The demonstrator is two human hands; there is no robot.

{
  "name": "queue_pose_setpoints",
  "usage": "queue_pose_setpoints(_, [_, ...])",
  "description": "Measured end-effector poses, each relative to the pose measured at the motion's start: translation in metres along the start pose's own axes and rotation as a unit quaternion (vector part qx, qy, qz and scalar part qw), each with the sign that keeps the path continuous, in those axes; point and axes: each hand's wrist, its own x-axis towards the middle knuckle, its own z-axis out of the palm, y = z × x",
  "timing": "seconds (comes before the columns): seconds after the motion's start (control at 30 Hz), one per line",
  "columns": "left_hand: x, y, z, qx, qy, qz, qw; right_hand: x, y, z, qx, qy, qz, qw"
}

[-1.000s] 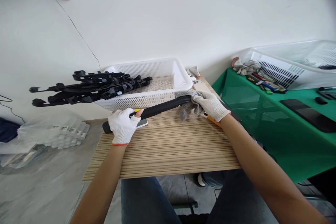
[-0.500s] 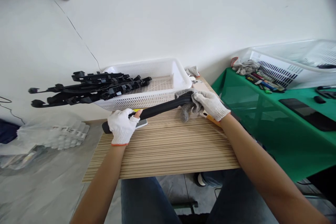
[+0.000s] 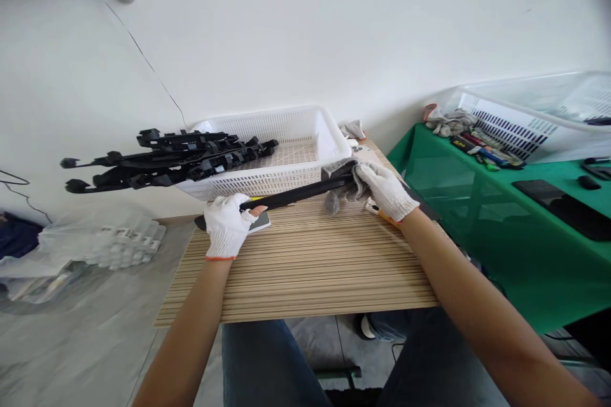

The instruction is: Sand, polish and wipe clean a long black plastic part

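Note:
A long black plastic strip (image 3: 300, 194) is held out above the wood-grained table. My left hand (image 3: 226, 222), in a white knitted glove with the thumb tip bare, grips it near its left end. At its right end my right hand (image 3: 383, 187), gloved too, is closed on a grey cloth (image 3: 352, 181) wrapped about the strip. Under the cloth the strip's end is hidden. Behind stands a white plastic basket (image 3: 305, 152), with several black plastic parts (image 3: 191, 156) piled on its left side and sticking out past the rim.
Below the strip lies a flat grey-and-white object (image 3: 260, 221). A phone (image 3: 363, 152) sits beside the basket. On the right, a green-covered table (image 3: 458, 203) bears gloves (image 3: 451, 121), markers (image 3: 491, 149), a black flat panel (image 3: 563, 206) and another white basket (image 3: 534, 121). Plastic-wrapped goods (image 3: 114, 235) rest on the floor.
The black strip has turned about its length and now shows a narrower side. Both hands keep their hold, and the left hand is slightly higher and further right in view.

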Motion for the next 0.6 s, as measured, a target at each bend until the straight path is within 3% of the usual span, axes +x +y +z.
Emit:
queue_pose_setpoints(0.2, [-0.001, 0.007, -0.003, 0.005, -0.078, 0.019, 0.997, -0.001, -0.002, 0.002, 0.034, -0.029, 0.066, 0.997])
queue_pose_setpoints(0.4, [-0.004, 0.007, -0.011, 0.023, -0.11, 0.03, 0.993, 0.004, 0.005, 0.0, 0.023, 0.002, 0.053, 0.998])
queue_pose_setpoints(0.6, [-0.004, 0.005, -0.011, 0.041, -0.144, 0.056, 0.987, 0.0, -0.001, -0.003, -0.056, -0.059, 0.088, 0.993])
